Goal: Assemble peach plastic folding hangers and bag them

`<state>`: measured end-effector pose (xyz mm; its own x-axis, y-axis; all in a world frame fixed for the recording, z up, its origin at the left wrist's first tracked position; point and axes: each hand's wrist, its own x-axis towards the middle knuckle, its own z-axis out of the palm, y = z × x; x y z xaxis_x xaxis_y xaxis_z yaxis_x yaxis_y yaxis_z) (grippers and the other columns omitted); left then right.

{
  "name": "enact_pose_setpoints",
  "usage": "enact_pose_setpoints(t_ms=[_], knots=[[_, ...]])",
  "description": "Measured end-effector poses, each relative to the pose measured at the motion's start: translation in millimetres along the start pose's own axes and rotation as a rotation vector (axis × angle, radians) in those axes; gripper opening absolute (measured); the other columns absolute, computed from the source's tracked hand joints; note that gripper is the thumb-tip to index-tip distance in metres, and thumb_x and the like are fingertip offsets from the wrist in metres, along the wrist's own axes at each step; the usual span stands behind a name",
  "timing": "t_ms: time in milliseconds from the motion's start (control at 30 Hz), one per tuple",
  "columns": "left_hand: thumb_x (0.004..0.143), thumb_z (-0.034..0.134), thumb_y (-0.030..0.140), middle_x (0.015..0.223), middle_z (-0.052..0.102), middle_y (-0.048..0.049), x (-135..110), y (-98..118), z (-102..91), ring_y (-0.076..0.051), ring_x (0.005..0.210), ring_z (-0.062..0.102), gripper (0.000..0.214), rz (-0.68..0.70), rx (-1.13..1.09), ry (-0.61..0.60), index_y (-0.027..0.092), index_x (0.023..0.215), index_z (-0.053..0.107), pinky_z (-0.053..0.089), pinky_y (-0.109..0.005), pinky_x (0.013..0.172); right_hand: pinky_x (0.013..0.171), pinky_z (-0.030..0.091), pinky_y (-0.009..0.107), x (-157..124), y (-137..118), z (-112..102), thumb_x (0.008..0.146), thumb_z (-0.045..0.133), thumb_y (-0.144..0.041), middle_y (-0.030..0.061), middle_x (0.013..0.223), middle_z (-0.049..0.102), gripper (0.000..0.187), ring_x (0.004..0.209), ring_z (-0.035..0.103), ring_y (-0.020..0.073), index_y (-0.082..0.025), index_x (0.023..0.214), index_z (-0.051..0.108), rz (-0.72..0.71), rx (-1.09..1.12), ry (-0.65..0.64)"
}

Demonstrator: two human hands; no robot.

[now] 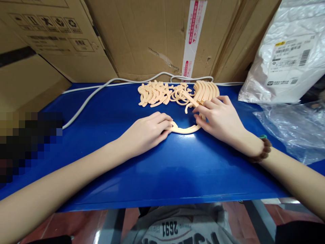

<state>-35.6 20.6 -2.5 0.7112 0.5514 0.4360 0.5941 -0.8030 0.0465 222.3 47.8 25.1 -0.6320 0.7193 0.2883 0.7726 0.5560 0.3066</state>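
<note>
A curved, cream-coloured plastic piece (185, 130) lies low over the blue tabletop, bowed toward me between my two hands. Its left end, which has a loop-like tip, is pinched by my left hand (149, 130), fingers closed. My right hand (219, 117) has its fingers bent round the piece's right end. A straight cream strip (188, 98) and a small hook (187, 108) show just beyond my right fingertips; whether they are joined to the held piece I cannot tell. Behind are a heap of wavy cream pieces (153, 93) and a neat row of curved ones (207, 90).
Cardboard boxes (142, 37) stand along the back of the blue table (162, 173). A white cable (87, 105) runs across the rear and left. At right are a white plastic parcel (259, 78) and a clear plastic bag (297, 128).
</note>
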Motion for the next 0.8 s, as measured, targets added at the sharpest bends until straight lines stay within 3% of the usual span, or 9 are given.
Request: enact_pose_setpoints(t_ms=[300, 800], knots=[[0.102, 0.050, 0.022, 0.111, 0.074, -0.0105, 0.9, -4.1, 1.4, -0.021, 0.097, 0.068, 0.023, 0.128, 0.016, 0.026, 0.012, 0.100, 0.071, 0.057, -0.034, 0.086, 0.088, 0.031, 0.042, -0.6, 0.3, 3.4, 0.096, 0.045, -0.026, 0.0100, 0.090, 0.072, 0.029, 0.087, 0.058, 0.0267, -0.017, 0.100, 0.072, -0.032, 0.028, 0.007], [0.103, 0.050, 0.023, 0.116, 0.075, -0.0118, 0.0, -6.7, -1.0, -0.022, 0.100, 0.072, 0.026, 0.156, 0.000, 0.040, 0.010, 0.103, 0.072, 0.061, -0.036, 0.087, 0.084, 0.032, 0.038, -0.5, -0.8, 3.5, 0.098, 0.045, -0.027, 0.0088, 0.088, 0.070, 0.028, 0.084, 0.059, 0.0243, -0.017, 0.097, 0.071, -0.080, 0.028, -0.015]])
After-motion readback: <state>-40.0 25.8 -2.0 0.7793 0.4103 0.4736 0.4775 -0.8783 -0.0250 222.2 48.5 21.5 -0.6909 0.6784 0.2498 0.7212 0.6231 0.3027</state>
